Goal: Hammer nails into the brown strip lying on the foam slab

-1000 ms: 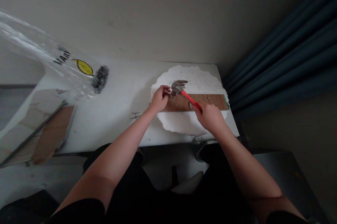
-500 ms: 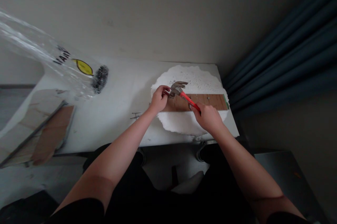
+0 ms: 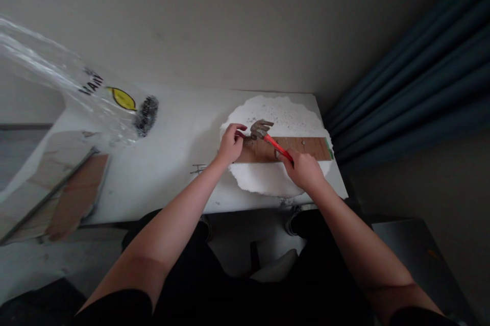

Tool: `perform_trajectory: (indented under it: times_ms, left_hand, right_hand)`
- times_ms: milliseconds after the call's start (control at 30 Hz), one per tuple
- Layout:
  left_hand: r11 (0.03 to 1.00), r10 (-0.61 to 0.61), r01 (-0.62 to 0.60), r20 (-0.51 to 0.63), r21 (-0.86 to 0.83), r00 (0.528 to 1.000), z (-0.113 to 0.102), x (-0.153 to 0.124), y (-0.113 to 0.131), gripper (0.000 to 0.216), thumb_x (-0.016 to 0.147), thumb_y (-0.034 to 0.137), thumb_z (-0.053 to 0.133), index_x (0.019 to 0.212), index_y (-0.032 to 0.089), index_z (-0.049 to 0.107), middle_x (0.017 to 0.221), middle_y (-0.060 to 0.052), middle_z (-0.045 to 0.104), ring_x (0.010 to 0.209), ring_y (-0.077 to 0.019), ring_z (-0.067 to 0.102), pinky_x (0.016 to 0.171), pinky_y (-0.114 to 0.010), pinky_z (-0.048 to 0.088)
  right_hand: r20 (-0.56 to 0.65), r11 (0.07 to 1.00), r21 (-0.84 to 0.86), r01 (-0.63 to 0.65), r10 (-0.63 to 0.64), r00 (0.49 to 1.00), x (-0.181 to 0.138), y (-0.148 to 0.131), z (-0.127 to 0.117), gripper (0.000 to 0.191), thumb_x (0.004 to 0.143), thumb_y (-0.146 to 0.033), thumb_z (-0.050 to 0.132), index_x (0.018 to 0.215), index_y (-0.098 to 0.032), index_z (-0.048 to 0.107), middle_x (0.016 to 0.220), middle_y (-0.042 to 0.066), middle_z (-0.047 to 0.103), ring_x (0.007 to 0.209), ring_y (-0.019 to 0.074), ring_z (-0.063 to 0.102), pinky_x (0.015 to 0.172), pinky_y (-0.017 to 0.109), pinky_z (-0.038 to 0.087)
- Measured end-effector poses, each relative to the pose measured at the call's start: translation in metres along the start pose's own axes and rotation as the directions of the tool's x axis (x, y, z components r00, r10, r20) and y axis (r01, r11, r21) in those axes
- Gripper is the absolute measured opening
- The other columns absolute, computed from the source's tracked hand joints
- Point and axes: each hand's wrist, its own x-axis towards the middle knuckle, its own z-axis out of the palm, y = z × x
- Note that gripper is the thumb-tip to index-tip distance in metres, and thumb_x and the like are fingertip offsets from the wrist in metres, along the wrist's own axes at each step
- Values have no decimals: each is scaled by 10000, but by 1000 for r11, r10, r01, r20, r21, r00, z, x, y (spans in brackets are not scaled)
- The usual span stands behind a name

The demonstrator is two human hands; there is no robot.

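My right hand (image 3: 304, 169) is wrapped round the red handle of a claw hammer (image 3: 277, 147). Its grey-brown head is above the left part of a wooden board (image 3: 314, 148), just right of my left hand's fingertips. My left hand (image 3: 231, 143) is at the board's left end, thumb and fingers curled together in a pinch; whatever they hold is too small and dark to make out. The board lies on a rough-edged white sheet (image 3: 254, 178), with a green strip at its right end. Small specks that look like nail heads dot the board.
A few thin dark pieces, perhaps nails (image 3: 198, 168), lie on the white table (image 3: 172, 163) left of my left hand. A clear printed plastic bag (image 3: 115, 101) and brown panels (image 3: 78, 196) are farther left. A dark blue curtain (image 3: 413, 81) hangs at right.
The hammer head has shifted slightly to the right, a little away from my left fingertips. My left hand stays nearly in the same place.
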Motion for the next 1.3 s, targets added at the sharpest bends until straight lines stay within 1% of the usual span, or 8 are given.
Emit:
perform_trajectory:
  times_ms: [133,300,500,667,800,1000,1133,1300]
  left_hand:
    - [1000,-22,22,-11,7,1000,-1,-1,1,368,780,3,423,1049,213,562,1128,-57,647,879,-146,647,860,-340,545]
    - [999,-30,31,-19,41,999,-8,2,2,327,810,38,440,1054,217,565,1121,-63,645,900,-157,647,860,-350,548]
    - [944,-3,24,-63,328,998,-38,8,-17,202,834,115,513,990,209,598,1092,-97,612,1086,-256,609,1028,-462,486]
    - [891,-93,98,-33,443,995,-57,-2,-34,204,846,150,525,1028,195,608,1143,-138,579,1153,-313,591,1081,-512,449]
    - [883,-43,28,22,468,999,-53,-15,-37,267,907,196,461,1151,202,568,1207,-148,581,1111,-300,624,1016,-480,492]
    - [878,-89,82,-7,471,996,-42,-21,-43,310,933,236,424,1229,228,516,1203,-153,626,908,-271,690,829,-414,545]
    - [884,-77,78,-21,461,997,-41,-22,-45,306,939,247,421,1230,222,515,1202,-163,641,913,-269,697,823,-404,542]
    - [869,-128,121,-19,480,992,-40,-23,-41,324,955,253,390,1255,207,502,1270,-186,620,949,-282,704,852,-421,537]
  right_hand:
    - [11,999,12,38,-39,999,2,2,3,412,1047,-459,384,1180,-203,678,929,125,760,813,273,709,680,316,428]
    - [-5,994,99,39,-39,999,9,11,5,423,1038,-487,400,1071,-210,719,932,110,763,842,253,704,690,306,417]
    - [-155,987,153,-54,77,985,21,40,2,377,983,-488,513,1168,-218,700,992,102,757,875,263,692,711,322,433]
    - [-190,984,35,-176,179,965,32,62,4,354,950,-480,569,1140,-207,692,978,128,743,874,281,685,706,335,438]
    - [-152,984,2,-176,174,973,40,72,12,332,946,-442,579,1132,-190,688,1017,144,734,897,278,683,721,341,449]
    - [-132,988,62,-140,147,980,45,81,24,377,953,-463,561,1172,-182,684,1044,141,737,948,265,675,765,333,459]
    - [-146,989,73,-126,135,980,45,81,25,393,950,-471,558,1174,-170,677,1042,147,738,958,271,674,773,336,462]
    - [-118,989,92,-120,130,984,45,81,22,385,951,-455,564,1186,-169,670,1067,149,737,962,270,675,774,333,464]
